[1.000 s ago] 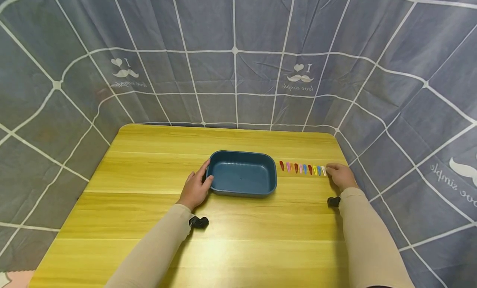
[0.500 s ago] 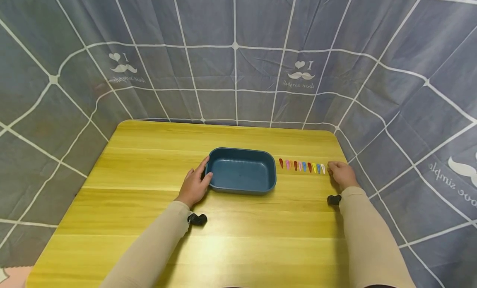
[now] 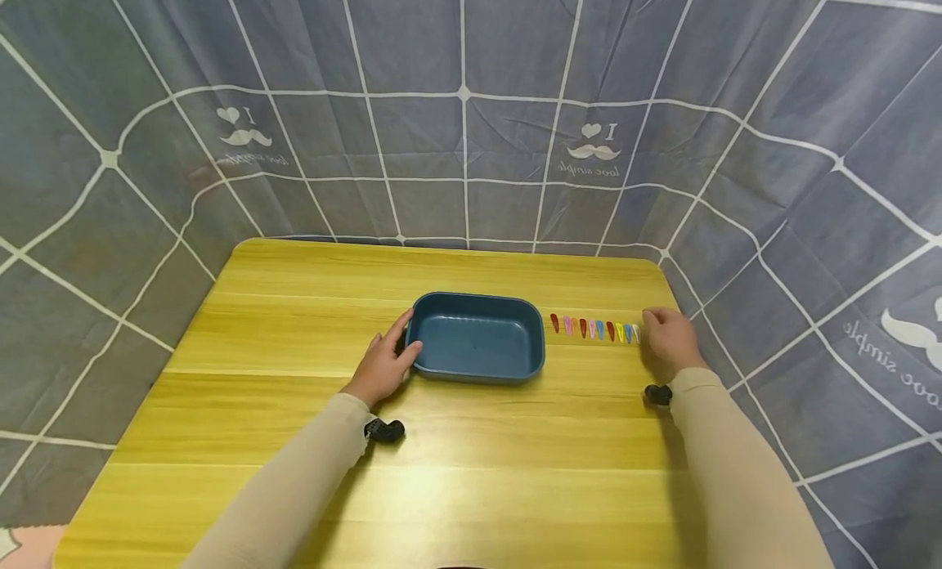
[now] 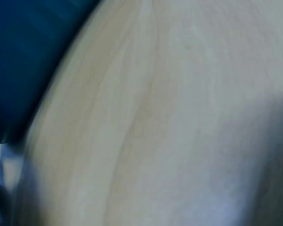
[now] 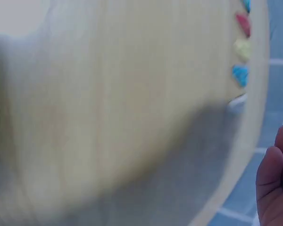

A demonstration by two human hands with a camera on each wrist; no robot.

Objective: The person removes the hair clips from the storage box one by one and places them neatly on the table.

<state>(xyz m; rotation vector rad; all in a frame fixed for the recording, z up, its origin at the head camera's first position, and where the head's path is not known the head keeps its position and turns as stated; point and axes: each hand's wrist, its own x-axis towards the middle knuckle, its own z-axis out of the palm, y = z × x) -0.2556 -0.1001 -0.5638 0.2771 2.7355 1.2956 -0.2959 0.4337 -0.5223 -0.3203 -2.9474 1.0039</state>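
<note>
A dark blue rectangular plastic basin [image 3: 474,378] stands on the wooden table. My left hand [image 3: 379,369] rests against its left end, fingers extended along the outside and thumb at the rim. To the right of the basin lies a row of small coloured snap hair clips, from a red hair clip [image 3: 555,323] to a white hair clip [image 3: 637,333], with a blue hair clip [image 3: 629,333] beside the white one. My right hand [image 3: 671,340] is right by the white end of the row. In the right wrist view its thumb [image 5: 270,172] and fingers bend loosely, with no clip showing between them.
The yellow wood-grain table [image 3: 471,487] has its far edge against a grey-blue curtain [image 3: 412,136] with white grid lines, which also hangs at both sides. Each sleeve carries a black wrist camera, as on the left sleeve [image 3: 294,471].
My right hand drew slightly back from the white clip, then rose and shifted a little left, partly overlapping it. The left hand stays on the basin, and the clips keep their places.
</note>
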